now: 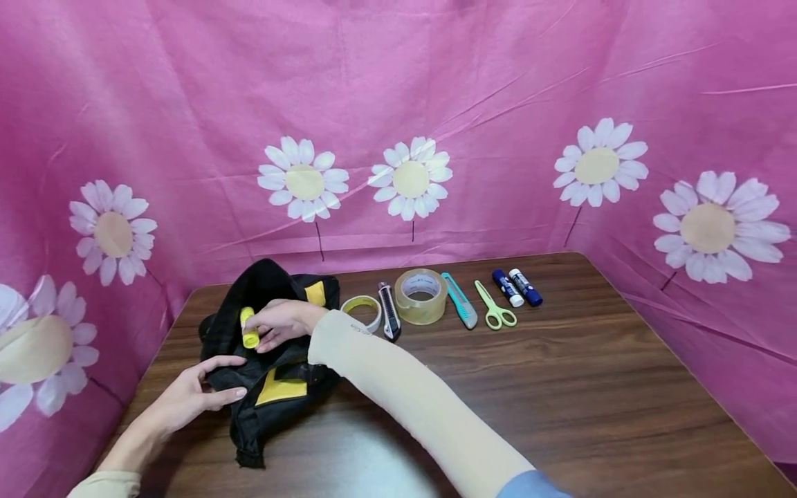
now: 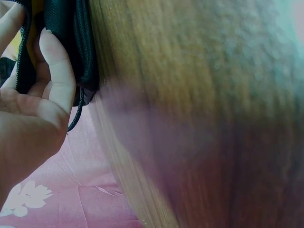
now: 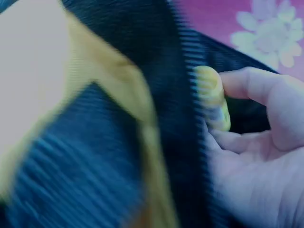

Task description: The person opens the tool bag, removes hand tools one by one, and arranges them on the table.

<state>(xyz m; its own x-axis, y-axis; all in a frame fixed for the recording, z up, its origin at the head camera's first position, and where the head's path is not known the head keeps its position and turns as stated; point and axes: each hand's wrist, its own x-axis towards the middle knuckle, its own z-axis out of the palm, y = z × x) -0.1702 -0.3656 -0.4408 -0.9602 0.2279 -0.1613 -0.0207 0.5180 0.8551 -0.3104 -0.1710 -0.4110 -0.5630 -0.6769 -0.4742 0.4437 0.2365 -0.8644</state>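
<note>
A black and yellow zippered bag point(image 1: 252, 425) lies on the left part of the table. My right hand point(image 1: 283, 321) pinches a yellow glue stick point(image 1: 248, 328) over the bag's opening. In the right wrist view the glue stick point(image 3: 212, 97) sits between thumb and fingers, beside the bag's zipper edge point(image 3: 192, 95). My left hand point(image 1: 189, 398) holds the near left edge of the bag. In the left wrist view its thumb and fingers stand on either side of the bag's fabric point(image 2: 85, 47), and some fingertips are hidden.
Along the back of the wooden table point(image 1: 560, 387) lie a small tape roll point(image 1: 373, 321), a dark box cutter point(image 1: 389, 315), a wide clear tape roll point(image 1: 429, 311), a teal box cutter point(image 1: 459, 301), green scissors point(image 1: 495, 308) and two blue-and-white glue sticks point(image 1: 507, 288). A pink flowered cloth point(image 1: 486, 90) hangs behind.
</note>
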